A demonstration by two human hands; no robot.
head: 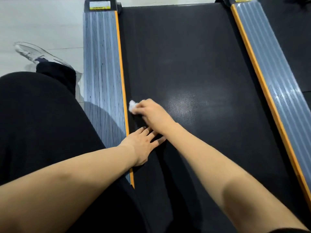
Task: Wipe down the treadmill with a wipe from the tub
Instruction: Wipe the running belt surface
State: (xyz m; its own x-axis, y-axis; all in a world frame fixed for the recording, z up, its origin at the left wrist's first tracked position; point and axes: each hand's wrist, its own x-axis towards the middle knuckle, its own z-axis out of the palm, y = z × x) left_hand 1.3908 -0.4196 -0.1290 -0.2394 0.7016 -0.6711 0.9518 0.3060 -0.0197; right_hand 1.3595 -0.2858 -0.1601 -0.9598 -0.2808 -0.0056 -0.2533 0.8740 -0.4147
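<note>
Two bare forearms reach in from the bottom edge over a black-clad knee; the left hand [142,145] lies flat, fingers straight and spread, on the treadmill belt [193,64] beside the orange-edged left side rail [102,73]. Just ahead, the right hand [152,111] curls round a bunched white wipe [132,105], pressing it to the belt at that rail's edge. A yellow-banded label [99,5] tops the rail; its print is unreadable.
</note>
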